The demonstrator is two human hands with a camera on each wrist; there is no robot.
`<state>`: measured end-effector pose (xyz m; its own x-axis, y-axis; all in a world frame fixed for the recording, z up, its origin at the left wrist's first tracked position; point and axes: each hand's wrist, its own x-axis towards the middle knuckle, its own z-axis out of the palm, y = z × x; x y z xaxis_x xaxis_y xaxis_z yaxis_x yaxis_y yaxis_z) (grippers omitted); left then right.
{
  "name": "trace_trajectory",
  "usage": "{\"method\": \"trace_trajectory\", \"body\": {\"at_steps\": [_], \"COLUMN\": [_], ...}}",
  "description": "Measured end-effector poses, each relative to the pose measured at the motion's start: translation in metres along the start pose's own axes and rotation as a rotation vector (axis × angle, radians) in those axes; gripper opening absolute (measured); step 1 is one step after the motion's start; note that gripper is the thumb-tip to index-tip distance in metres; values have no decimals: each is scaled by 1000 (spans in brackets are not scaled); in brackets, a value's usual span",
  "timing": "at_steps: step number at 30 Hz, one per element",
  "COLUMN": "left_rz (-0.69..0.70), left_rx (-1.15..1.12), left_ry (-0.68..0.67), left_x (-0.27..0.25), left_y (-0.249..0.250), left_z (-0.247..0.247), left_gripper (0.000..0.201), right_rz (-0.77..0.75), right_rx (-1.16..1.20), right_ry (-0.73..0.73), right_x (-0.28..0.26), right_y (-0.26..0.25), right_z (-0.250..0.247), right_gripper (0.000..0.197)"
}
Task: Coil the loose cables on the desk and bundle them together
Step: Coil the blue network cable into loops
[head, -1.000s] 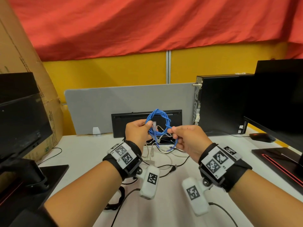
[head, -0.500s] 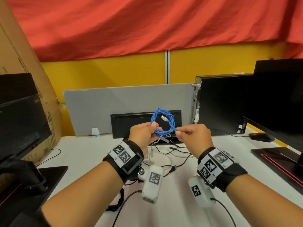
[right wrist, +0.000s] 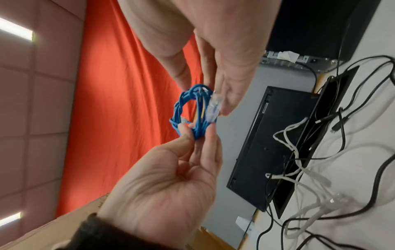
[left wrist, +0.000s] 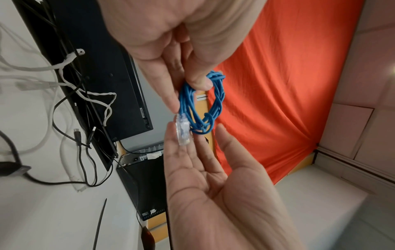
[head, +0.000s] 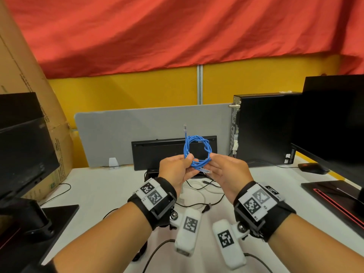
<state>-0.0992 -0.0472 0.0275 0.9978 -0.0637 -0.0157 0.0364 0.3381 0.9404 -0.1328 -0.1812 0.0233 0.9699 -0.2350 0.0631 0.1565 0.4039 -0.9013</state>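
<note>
The blue cable (head: 197,151) is wound into a small ring, held up in the air above the desk (head: 102,186), between both hands. The left hand (head: 174,171) pinches one side between thumb and fingers. The right hand (head: 226,170) is mostly open, its fingertips just touching the far side, with a clear plug (left wrist: 182,132) lying against them. That plug end looks untucked, so the wraps could spring loose if the pinch slackens. White and black cables (head: 199,192) lie tangled on the desk below.
</note>
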Motion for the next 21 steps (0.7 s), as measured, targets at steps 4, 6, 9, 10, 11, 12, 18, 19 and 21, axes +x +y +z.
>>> {"method": "trace_trajectory", "body": {"at_steps": [4, 6, 9, 10, 11, 12, 18, 19, 21], "left_rz": [-14, -32, -68, -79, -88, -97, -93, -82, -48], "left_rx": [-1, -2, 0, 6, 13, 23, 131, 118, 91], "left_ry": [-23, -40, -62, -64, -65, -64, -46, -46, -39], "left_x": [-3, -4, -4, -4, -4, -4, -2, -3, -3], "left_y": [-4, -5, -3, -2, -1, -1, -2, -2, 0], "left_z": [2, 3, 4, 4, 5, 5, 0, 0, 1], "left_gripper": [17, 18, 18, 17, 17, 17, 18, 18, 19], "right_rz": [16, 28, 43, 46, 49, 56, 134, 124, 85], "right_rx": [-43, -70, -95, -97, -89, -74, 95, 68, -84], "right_ry": [49, 64, 54, 46, 30, 7, -62, -47, -55], "right_x": [0, 2, 4, 5, 5, 5, 7, 8, 10], "right_y": [4, 6, 7, 7, 6, 5, -1, -2, -2], "right_z": [4, 5, 5, 5, 5, 5, 8, 9, 9], "right_gripper": [21, 19, 20, 22, 23, 25, 24, 20, 21]}}
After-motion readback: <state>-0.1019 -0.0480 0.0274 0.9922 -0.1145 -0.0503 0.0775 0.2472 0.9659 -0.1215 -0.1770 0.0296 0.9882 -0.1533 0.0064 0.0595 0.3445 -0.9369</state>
